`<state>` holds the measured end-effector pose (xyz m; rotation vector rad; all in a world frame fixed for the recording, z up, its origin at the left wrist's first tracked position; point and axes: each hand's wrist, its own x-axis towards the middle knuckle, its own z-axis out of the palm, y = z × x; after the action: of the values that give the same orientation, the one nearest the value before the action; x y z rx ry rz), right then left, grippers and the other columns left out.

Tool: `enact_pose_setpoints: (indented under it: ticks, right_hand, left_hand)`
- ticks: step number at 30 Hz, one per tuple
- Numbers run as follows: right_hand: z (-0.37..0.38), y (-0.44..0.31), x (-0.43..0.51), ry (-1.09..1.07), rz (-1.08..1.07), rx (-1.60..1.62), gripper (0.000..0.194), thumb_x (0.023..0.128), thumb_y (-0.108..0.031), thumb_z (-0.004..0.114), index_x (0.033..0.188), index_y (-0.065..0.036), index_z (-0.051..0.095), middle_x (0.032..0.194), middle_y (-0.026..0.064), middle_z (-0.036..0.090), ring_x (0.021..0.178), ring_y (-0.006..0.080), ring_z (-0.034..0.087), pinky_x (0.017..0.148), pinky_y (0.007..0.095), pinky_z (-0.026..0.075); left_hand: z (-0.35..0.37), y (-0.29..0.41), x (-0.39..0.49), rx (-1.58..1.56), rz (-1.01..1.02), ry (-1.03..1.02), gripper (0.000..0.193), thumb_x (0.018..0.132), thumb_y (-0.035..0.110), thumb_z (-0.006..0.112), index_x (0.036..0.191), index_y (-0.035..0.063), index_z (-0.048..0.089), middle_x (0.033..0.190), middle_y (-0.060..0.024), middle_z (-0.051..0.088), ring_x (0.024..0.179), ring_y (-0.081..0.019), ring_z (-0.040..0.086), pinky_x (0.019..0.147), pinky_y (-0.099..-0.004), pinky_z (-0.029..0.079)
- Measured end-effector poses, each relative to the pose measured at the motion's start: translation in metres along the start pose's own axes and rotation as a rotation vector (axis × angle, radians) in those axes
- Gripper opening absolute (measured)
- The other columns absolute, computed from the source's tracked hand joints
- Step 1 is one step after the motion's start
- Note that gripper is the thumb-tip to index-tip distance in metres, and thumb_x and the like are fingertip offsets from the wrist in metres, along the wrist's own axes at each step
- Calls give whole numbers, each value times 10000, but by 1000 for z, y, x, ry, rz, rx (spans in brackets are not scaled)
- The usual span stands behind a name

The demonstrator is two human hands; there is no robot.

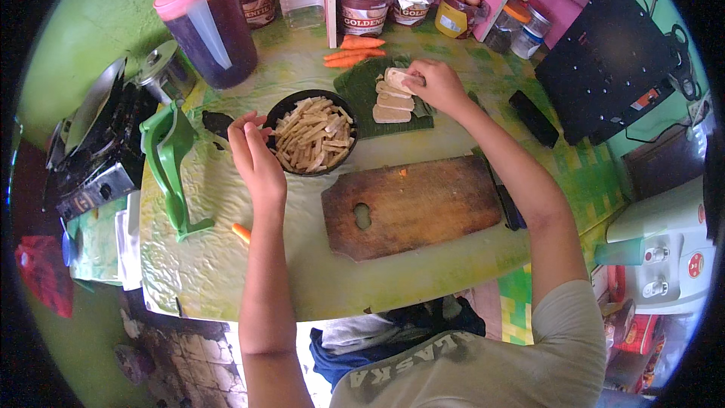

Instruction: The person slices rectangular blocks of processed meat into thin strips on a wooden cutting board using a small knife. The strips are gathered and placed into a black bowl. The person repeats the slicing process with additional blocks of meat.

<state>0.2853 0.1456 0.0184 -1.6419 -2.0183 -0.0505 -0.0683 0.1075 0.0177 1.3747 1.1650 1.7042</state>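
Note:
My right hand (439, 85) pinches a pale slab, seemingly tempeh (401, 79), above a row of similar slabs (395, 107) on a green banana leaf (362, 124). At the left rim of a black bowl, my left hand (255, 150) is raised with its fingers apart; whether it touches the rim is unclear. Cut pale strips (314, 135) fill the bowl. Nearer to me lies a worn wooden cutting board (419, 204) with a small orange scrap on it. A dark-handled tool (511, 207), partly hidden, rests by the board's right end. Several carrots (355, 52) lie behind the leaf.
A green hand-press juicer (173, 164) and a carrot piece (242, 232) are on the left. Behind stand a pink-lidded pitcher (209, 28) and plastic tubs (365, 8). A black oblong object (533, 119) lies right, near a large black panel-like appliance (609, 62).

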Motion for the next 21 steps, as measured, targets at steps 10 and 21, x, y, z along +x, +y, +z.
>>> enact_pose_setpoints:
  ticks: [10, 21]
  right_hand:
    - [4, 0, -11, 55, -38, 96, 251, 767, -118, 773, 967, -58, 634, 955, 153, 652, 928, 367, 638, 811, 465, 508]
    - [0, -1, -27, 89, -185, -98, 223, 778, -155, 751, 977, -81, 682, 1020, 121, 652, 1000, 344, 621, 850, 464, 499]
  left_hand:
    - [-1, 1, 2, 25, 23, -43, 336, 1068, 211, 363, 1078, -24, 602, 1070, -118, 640, 967, -189, 578, 878, -331, 469]
    - [0, -3, 1, -12, 4, -36, 351, 1073, 235, 372, 1081, -21, 612, 1063, -110, 646, 946, -183, 579, 867, -328, 464]
